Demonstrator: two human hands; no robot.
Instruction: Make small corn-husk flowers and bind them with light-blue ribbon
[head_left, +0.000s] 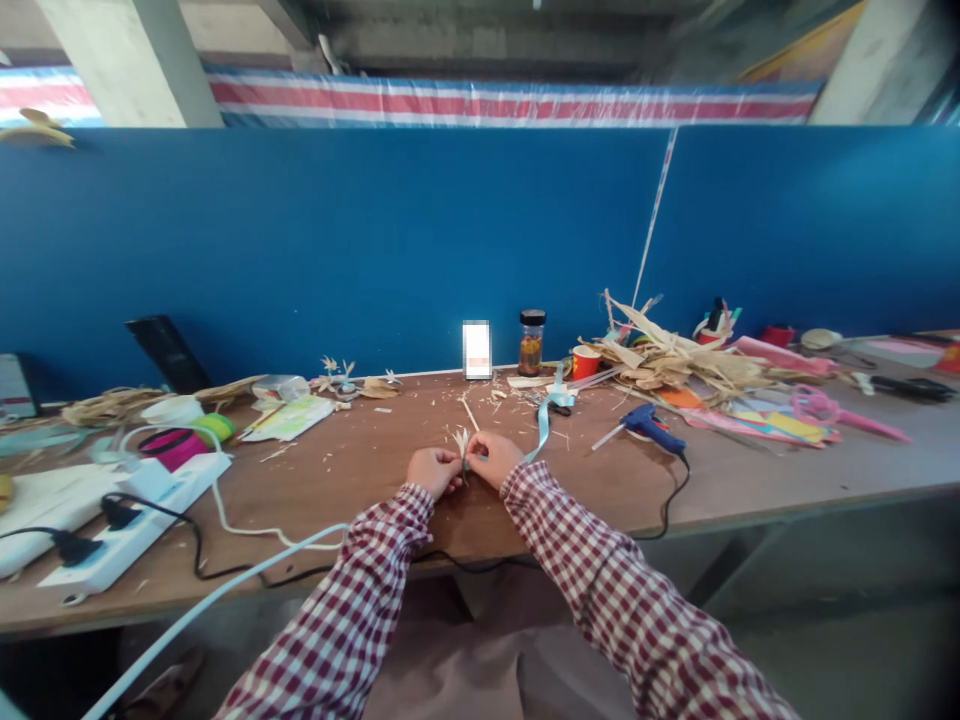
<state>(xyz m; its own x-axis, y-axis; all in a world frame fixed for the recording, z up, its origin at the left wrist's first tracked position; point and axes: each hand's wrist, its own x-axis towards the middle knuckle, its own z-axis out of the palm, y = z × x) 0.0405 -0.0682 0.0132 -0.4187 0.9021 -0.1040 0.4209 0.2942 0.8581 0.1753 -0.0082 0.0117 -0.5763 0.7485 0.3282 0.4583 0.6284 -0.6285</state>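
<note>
From the head camera: both hands are together at the middle of the table [360, 470], just in from its front edge. The left hand [433, 470] and right hand [491, 458] are curled narrow, fingertips pinching a small straw piece [461, 440] from either side. It sits right between the two grips, its frayed tips poking up above the knuckles. A pale blue ribbon [543, 420] runs from the right hand up and away to the right. Farther right lies a blue glue gun [651, 424], well clear of the hands. Behind that, a straw pile [667, 360], a red cup [585, 361] and a jar [531, 343] stand near the blue partition [337, 250]. On the far left is a white power strip [127, 540].
</note>
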